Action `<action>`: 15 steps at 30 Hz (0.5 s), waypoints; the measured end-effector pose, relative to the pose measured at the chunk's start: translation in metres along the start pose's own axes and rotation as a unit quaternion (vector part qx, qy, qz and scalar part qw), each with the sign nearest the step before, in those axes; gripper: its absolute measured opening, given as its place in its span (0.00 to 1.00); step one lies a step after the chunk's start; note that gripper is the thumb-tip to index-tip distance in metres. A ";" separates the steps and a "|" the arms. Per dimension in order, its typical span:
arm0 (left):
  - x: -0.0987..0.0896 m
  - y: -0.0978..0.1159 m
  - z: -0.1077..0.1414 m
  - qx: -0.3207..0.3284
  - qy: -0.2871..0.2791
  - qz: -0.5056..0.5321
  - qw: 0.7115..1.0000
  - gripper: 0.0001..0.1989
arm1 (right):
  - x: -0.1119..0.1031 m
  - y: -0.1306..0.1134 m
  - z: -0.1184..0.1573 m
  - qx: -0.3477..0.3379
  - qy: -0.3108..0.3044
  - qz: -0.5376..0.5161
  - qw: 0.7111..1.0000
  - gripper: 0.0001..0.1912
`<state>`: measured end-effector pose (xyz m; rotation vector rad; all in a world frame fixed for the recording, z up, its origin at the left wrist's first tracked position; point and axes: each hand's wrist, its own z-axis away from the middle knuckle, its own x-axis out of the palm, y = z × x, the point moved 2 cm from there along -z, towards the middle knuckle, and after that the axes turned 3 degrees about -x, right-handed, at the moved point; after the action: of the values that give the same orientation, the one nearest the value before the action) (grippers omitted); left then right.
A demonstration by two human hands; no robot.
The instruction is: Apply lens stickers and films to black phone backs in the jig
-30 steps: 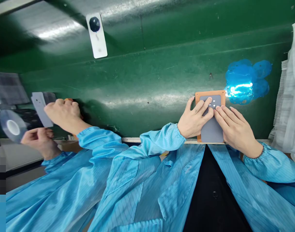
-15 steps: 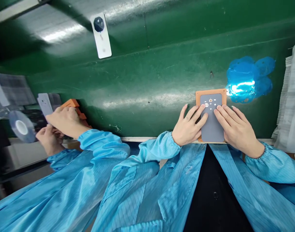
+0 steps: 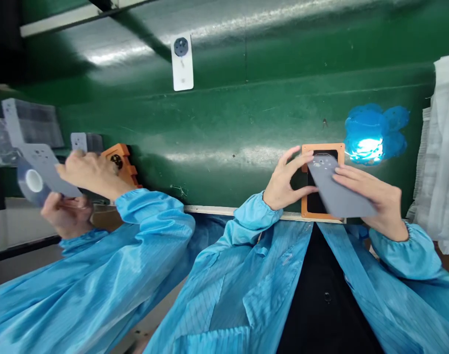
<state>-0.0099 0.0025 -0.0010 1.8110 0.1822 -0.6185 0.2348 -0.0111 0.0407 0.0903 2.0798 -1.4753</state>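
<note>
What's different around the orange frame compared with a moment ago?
The grey panel has been lifted out of the orange frame, its near end swung rightward, baring the black bed. The right hand holds it; the left hand is at its upper left corner. The frame and blue film stayed put.

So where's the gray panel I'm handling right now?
In the head view, right of centre, the gray panel is askew over the orange frame, between your left hand and right hand.

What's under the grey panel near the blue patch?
An orange frame with a black inside shows past its edges. The grey panel covers part of both; whatever else lies beneath is hidden.
</note>
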 end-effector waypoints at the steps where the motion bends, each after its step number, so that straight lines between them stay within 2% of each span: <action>1: 0.003 0.006 -0.006 -0.008 0.043 0.044 0.998 0.31 | -0.003 -0.003 -0.004 0.029 0.054 -0.081 0.995 0.19; 3: 0.009 0.022 -0.015 -0.005 0.107 0.138 0.985 0.21 | -0.004 -0.003 -0.009 0.084 0.135 -0.238 0.958 0.12; 4: 0.013 0.030 -0.019 0.005 0.126 0.174 0.977 0.15 | -0.003 -0.001 -0.010 0.106 0.155 -0.306 0.933 0.09; 6: 0.018 0.045 -0.024 0.036 0.144 0.205 0.967 0.07 | 0.001 0.007 -0.011 0.148 0.155 -0.404 0.889 0.04; 8: 0.019 0.054 -0.025 0.071 0.157 0.188 0.967 0.07 | 0.004 0.015 -0.010 0.183 0.142 -0.456 0.859 0.03; 10: 0.017 0.059 -0.025 0.105 0.168 0.160 0.967 0.08 | 0.005 0.020 -0.009 0.194 0.138 -0.481 0.844 0.03; 12: 0.015 0.061 -0.025 0.134 0.177 0.136 0.965 0.09 | 0.005 0.020 -0.009 0.180 0.138 -0.491 0.841 0.05; 15: 0.014 0.062 -0.024 0.161 0.179 0.121 0.963 0.09 | 0.008 0.015 -0.011 0.142 0.135 -0.472 0.859 0.08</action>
<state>0.0361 0.0020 0.0490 2.2118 0.1030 -0.1453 0.2285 0.0023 0.0268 -0.7617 2.2057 -2.4523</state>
